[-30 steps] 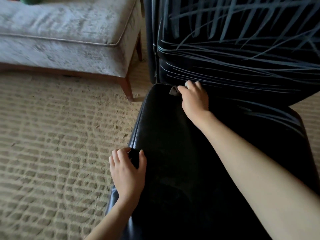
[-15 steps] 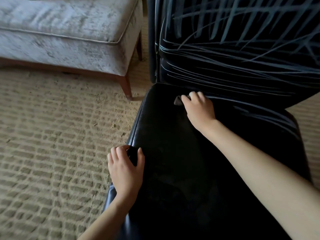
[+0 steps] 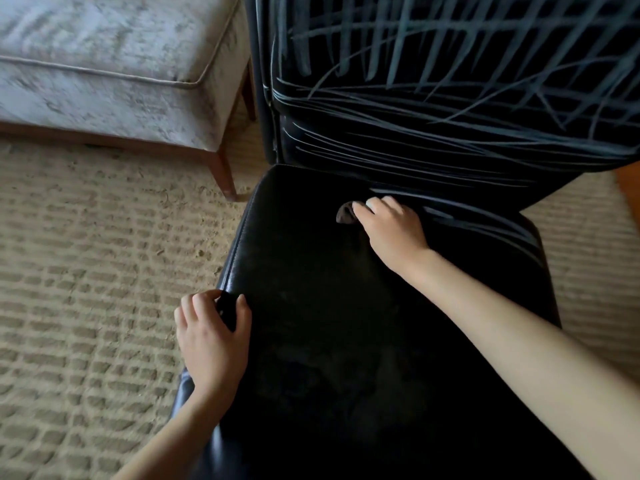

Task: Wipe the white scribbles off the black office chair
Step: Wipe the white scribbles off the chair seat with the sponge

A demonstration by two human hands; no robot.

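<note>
Head view: our right hand (image 3: 391, 230) holds a dark cloth (image 3: 345, 214) at the rear edge of the black office chair (image 3: 329, 306) seat, fingers curled over it. Our left hand (image 3: 211, 334) grips the seat's left edge. Backrest and rear right corner carry white scribbles (image 3: 450, 81).

Over on the far left stands a low ottoman (image 3: 121, 81), covered in pale grey, crushed-looking velvet, with a cord of piping (image 3: 104, 69) running round its top edge. It sits on a reddish-brown wooden frame (image 3: 104, 142). A tapered leg (image 3: 223, 174) at the near corner comes down onto the carpet (image 3: 86, 271) (beige, woven in rows of short raised dashes). A second leg (image 3: 250, 98) shows farther back. At the right edge lies an orange-brown sliver (image 3: 628, 192), too little to identify.
</note>
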